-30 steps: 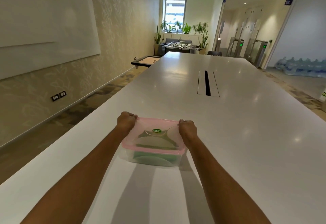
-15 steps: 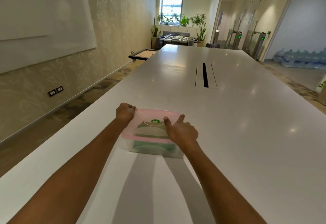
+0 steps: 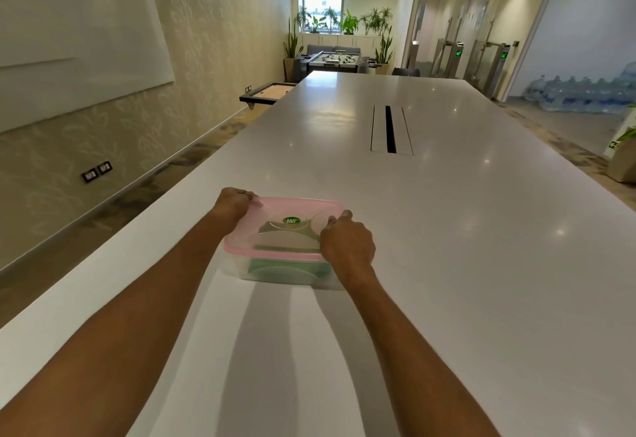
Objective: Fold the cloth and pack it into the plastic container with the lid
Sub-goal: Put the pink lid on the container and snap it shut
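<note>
A clear plastic container (image 3: 241, 271) stands on the white table (image 3: 447, 264) in front of me, topped by a pink-rimmed lid (image 3: 296, 204) with a green round sticker. A folded green cloth (image 3: 272, 266) shows through the container's near wall. My left hand (image 3: 232, 204) grips the lid's far left corner with curled fingers. My right hand (image 3: 347, 242) presses on the lid's right edge, fingers curled over the rim and covering the near right corner.
The long white table stretches ahead, with a cable slot (image 3: 390, 128) in its middle. Its left edge runs close to the container. A low side table (image 3: 266, 92) and a foosball table (image 3: 332, 59) stand far beyond.
My right hand has slid from the lid's top middle out to its right edge and curled shut there. The left hand keeps its grip on the far left corner. The view has tipped down slightly.
</note>
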The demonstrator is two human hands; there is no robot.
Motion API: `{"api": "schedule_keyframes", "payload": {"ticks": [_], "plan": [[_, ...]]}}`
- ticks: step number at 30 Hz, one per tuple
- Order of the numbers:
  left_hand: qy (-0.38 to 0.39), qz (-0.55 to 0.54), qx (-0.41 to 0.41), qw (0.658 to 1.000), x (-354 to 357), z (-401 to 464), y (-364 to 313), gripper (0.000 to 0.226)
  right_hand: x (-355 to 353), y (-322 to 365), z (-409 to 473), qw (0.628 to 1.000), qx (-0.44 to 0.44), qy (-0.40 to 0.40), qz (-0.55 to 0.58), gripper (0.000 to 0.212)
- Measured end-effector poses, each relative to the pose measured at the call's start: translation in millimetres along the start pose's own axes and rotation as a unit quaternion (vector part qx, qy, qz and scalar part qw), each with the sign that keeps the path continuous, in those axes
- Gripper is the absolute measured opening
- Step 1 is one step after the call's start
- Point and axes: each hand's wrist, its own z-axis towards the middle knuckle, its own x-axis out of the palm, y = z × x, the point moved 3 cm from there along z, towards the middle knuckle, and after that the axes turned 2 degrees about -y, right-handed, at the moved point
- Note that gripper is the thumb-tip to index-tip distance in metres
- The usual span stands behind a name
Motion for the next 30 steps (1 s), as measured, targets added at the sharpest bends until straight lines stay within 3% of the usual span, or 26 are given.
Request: {"api": "schedule_keyframes", "payload": {"ticks": [6,9,12,17,20,25,30], "plan": [[0.044,-0.04,-0.039,0.997,-7,-18,-1,0.03,-4,-13,-11,0.992,0.036,0.037,0.116,0.063],[0.063,-0.055,-0.037,0.996,-15,-18,3,0.039,3,-29,-31,0.971,0.08,0.098,0.205,0.076],[0.128,-0.091,-0.035,0.987,-14,-18,12,0.052,12,-44,-56,0.937,0.132,0.115,0.303,0.084],[0.232,-0.182,-0.065,0.953,-3,-20,22,0.046,25,-38,-67,0.872,0.163,0.091,0.452,0.056],[0.21,-0.185,-0.045,0.959,2,-21,20,0.033,21,-32,-60,0.878,0.148,0.043,0.453,0.039],[0.155,-0.195,0.0,0.969,6,-19,12,0.029,3,-33,-24,0.879,0.159,-0.015,0.449,0.044],[0.094,-0.235,-0.019,0.967,20,-22,6,0.018,-19,-24,26,0.881,0.147,-0.015,0.449,0.048]]}}
